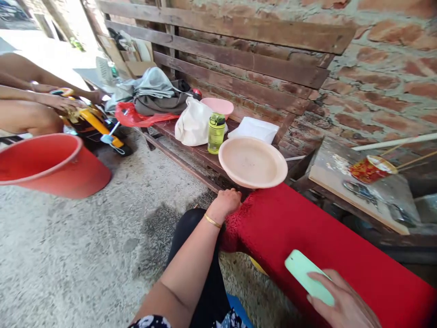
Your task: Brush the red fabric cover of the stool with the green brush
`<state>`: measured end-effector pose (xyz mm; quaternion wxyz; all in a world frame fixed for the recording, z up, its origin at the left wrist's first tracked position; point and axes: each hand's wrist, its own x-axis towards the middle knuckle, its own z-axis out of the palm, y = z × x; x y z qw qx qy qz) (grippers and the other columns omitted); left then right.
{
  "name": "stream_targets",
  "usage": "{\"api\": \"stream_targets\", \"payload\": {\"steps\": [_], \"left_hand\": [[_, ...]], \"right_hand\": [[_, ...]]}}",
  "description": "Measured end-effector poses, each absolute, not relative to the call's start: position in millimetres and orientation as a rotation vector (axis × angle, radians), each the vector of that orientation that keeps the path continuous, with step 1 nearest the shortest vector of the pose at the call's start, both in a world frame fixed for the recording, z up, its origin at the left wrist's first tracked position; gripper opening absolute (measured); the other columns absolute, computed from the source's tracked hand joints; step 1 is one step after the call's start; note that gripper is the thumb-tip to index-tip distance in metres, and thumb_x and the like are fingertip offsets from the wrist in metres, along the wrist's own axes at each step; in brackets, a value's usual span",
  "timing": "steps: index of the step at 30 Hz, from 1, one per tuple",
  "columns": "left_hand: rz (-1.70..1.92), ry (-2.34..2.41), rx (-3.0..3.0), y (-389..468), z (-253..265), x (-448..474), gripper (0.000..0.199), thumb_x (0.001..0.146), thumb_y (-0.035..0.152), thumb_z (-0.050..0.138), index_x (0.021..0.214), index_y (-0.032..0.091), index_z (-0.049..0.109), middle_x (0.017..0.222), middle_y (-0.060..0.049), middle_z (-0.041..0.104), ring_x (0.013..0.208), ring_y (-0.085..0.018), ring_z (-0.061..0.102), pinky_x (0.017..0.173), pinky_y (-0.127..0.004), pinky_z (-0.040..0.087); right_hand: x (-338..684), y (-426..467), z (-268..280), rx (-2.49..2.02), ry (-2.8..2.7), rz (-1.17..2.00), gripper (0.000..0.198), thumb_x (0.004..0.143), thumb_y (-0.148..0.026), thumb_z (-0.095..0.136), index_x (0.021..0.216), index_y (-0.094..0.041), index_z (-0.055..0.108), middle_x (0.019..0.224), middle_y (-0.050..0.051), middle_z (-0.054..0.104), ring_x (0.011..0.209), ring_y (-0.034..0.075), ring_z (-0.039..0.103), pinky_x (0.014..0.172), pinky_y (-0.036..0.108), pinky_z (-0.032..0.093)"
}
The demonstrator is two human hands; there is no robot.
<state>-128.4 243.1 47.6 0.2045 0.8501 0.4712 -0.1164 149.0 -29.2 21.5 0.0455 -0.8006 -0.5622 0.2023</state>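
A wet-looking red cloth (293, 228) is spread flat over the bench and hangs down its near side. My right hand (344, 303) grips a mint-green scrub brush (309, 275) with a small hole at one end. The brush lies against the cloth, and its underside is hidden. At the cloth's far left edge my left hand (229, 200) is closed, fingers curled over and partly hidden, holding the cloth's edge. Just beyond that hand, a pale pink basin (252, 159) with some cloudy liquid rests on the bench.
Along the wooden bench (191, 157) stand a green bottle (216, 133), a white bag (193, 123) and folded clothes (159, 89). A red bucket (85, 168) is on the concrete floor at left, near another person's hands (63, 102). At right, a board (392, 200) carries a tin.
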Motion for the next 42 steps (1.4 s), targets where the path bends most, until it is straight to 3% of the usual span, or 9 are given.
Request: {"api": "stream_targets", "payload": {"steps": [5,10,14,20,27,33,42], "left_hand": [[-0.247,1.329,2.331,247.2,52.3,-132.7,0.038,0.097,0.031,0.046,0.131,0.019,0.059,0.129,-0.018,0.062,0.119,-0.031,0.062,0.094,-0.046,0.052],[-0.214,1.287,2.32,252.2,49.1,-130.6,0.038,0.097,0.03,0.043,0.129,0.018,0.059,0.128,-0.019,0.063,0.118,-0.032,0.063,0.094,-0.047,0.051],[-0.18,1.276,2.32,255.2,42.9,-129.8,0.037,0.098,0.031,0.041,0.128,0.019,0.059,0.125,-0.018,0.063,0.116,-0.03,0.063,0.093,-0.046,0.051],[-0.177,1.276,2.269,255.7,39.7,-132.6,0.04,0.097,0.031,0.041,0.131,0.019,0.058,0.127,-0.018,0.062,0.118,-0.03,0.062,0.096,-0.047,0.049],[-0.21,1.284,2.259,254.5,45.3,-130.2,0.038,0.096,0.03,0.043,0.129,0.019,0.06,0.129,-0.018,0.062,0.121,-0.03,0.061,0.096,-0.045,0.05],[-0.223,1.284,2.231,254.4,52.1,-131.4,0.04,0.096,0.027,0.044,0.132,0.018,0.058,0.132,-0.018,0.061,0.124,-0.031,0.06,0.098,-0.047,0.05],[-0.258,1.272,2.29,252.2,49.1,-126.1,0.039,0.096,0.031,0.045,0.13,0.018,0.059,0.13,-0.018,0.062,0.122,-0.031,0.061,0.098,-0.047,0.05]], "right_hand": [[72.7,91.0,38.1,-2.281,-1.96,0.581,0.041,0.076,-0.041,0.056,0.112,-0.031,0.073,0.109,0.005,0.066,0.099,0.025,0.066,0.088,0.035,0.051],[32.3,147.4,22.1,-2.258,-1.964,0.483,0.041,0.083,-0.037,0.055,0.12,-0.026,0.069,0.11,0.007,0.062,0.103,0.024,0.062,0.089,0.035,0.047],[42.3,145.4,4.8,-2.257,-1.922,0.475,0.042,0.083,-0.041,0.055,0.12,-0.025,0.067,0.106,0.007,0.061,0.103,0.024,0.062,0.084,0.034,0.047],[79.9,112.8,17.5,-2.426,-1.771,0.609,0.043,0.075,-0.051,0.056,0.109,-0.031,0.071,0.1,0.002,0.061,0.085,0.022,0.065,0.068,0.033,0.046],[32.6,125.6,14.2,-2.193,-1.868,0.638,0.044,0.079,-0.047,0.053,0.115,-0.027,0.069,0.106,0.005,0.061,0.1,0.024,0.063,0.084,0.035,0.048],[63.4,106.9,21.9,-2.346,-1.879,0.805,0.041,0.073,-0.043,0.055,0.108,-0.03,0.07,0.1,0.003,0.061,0.088,0.022,0.065,0.076,0.034,0.048],[36.1,123.5,19.9,-2.227,-1.89,0.783,0.044,0.074,-0.037,0.055,0.114,-0.027,0.069,0.105,0.004,0.061,0.095,0.022,0.063,0.081,0.032,0.048]]}}
